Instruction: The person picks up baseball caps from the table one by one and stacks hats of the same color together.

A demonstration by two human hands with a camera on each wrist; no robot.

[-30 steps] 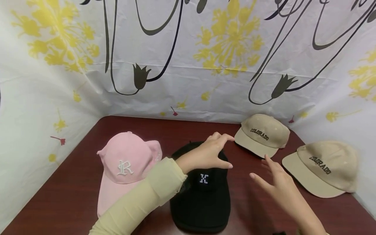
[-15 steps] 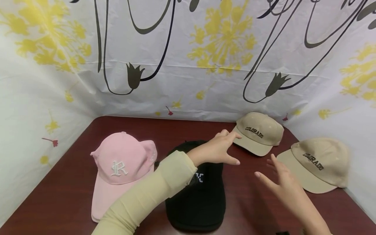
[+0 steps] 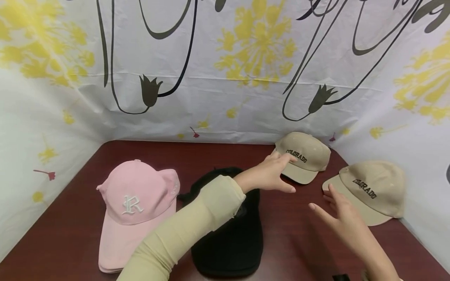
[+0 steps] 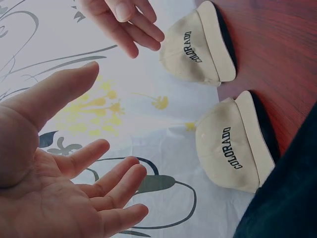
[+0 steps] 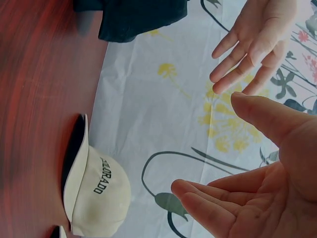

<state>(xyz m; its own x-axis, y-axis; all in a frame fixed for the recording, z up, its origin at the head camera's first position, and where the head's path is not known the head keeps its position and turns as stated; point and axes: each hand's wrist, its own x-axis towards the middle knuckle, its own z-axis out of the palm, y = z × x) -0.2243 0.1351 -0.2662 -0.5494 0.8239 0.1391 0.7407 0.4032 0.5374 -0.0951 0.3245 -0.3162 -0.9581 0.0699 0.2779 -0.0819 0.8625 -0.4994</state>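
My left hand (image 3: 267, 174) hangs in the air over the table with fingers spread and nothing in it. In the head view its fingertips overlap the brim of the far beige COLORADO cap (image 3: 306, 154). Also bare of any object, my right hand (image 3: 346, 220) faces it, thumb and fingers apart, nearest the second beige COLORADO cap (image 3: 377, 191). Under the left forearm lies a black cap (image 3: 228, 249), its front badge mostly covered by the sleeve. Left of it is a pink cap (image 3: 135, 195) with a white letter R, and more than one brim edge shows there.
All the caps lie on a dark red-brown table (image 3: 288, 238). A white cloth (image 3: 211, 105) with yellow and grey flower prints walls in the back and sides. The cream left sleeve (image 3: 190, 226) crosses in front of the pink and black caps.
The view has turned to the right, so caps and cloth slide left in it. Both hands stay raised and apart; relative to the caps, the left hand has shifted right, overlapping the far beige cap.
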